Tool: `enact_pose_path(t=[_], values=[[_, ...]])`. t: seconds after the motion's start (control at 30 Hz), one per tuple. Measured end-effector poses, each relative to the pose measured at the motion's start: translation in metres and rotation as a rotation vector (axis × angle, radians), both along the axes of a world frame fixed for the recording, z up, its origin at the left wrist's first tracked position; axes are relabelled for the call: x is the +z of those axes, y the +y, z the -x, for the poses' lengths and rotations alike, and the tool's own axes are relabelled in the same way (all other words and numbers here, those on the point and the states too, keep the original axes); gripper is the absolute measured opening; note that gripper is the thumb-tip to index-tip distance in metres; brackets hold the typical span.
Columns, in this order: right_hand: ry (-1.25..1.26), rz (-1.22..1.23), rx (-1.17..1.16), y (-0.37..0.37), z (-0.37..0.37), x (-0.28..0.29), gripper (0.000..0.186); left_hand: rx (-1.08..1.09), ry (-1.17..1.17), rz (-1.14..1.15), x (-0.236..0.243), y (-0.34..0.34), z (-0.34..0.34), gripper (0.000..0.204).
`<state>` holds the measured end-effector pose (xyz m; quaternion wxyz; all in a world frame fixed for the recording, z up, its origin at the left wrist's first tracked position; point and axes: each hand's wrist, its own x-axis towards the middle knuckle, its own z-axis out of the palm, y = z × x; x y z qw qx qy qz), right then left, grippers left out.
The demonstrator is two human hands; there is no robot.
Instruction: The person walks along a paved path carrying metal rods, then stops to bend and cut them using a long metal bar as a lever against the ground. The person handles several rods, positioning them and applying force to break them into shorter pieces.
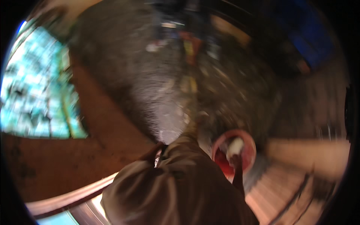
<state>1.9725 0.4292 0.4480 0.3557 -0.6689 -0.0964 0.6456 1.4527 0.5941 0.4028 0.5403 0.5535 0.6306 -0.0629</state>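
Observation:
Motion blurs the whole head view. At the lower right, my right hand [235, 160] reaches down into a red bucket [252, 144]. Its fingers appear closed on a pale, whitish object [236, 144] inside the bucket, whose kind is too smeared to name. My left hand [153, 153] is close to my body, beside my brown clothing [180, 183]. A small shiny patch [157, 160] shows next to it. Its fingers are too dark and blurred to read, so whether it holds anything is unclear.
A rough grey floor [138, 67] stretches ahead, with blurred clutter [191, 48] farther off. A brown wall [101, 108] with a bright opening [37, 82] stands on the left. Wooden boards [288, 183] lie at the lower right; something blue [307, 33] is at the upper right.

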Motion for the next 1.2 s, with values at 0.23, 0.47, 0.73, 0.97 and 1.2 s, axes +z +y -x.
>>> enact_pose_path(t=[0.23,0.47,0.73,0.97,1.2], values=[[-0.066,0.134,0.231,0.238,-0.02,0.004,0.017,-0.038,-0.288,-0.895,0.113,0.31,-0.074,0.016],[-0.33,0.174,0.27,0.357,-0.065,0.062,0.023,-0.145,0.364,-0.578,0.107,0.278,0.003,0.035],[-0.068,-0.087,0.192,0.306,-0.045,0.028,0.016,0.769,-0.318,0.326,0.074,0.007,0.141,0.036],[0.522,-0.291,0.357,0.106,0.025,-0.088,0.027,0.937,-0.04,0.399,0.088,0.0,0.143,0.025],[-0.132,0.516,0.133,0.078,-0.007,0.031,0.017,0.637,-0.346,0.418,0.023,0.213,0.08,0.034]])
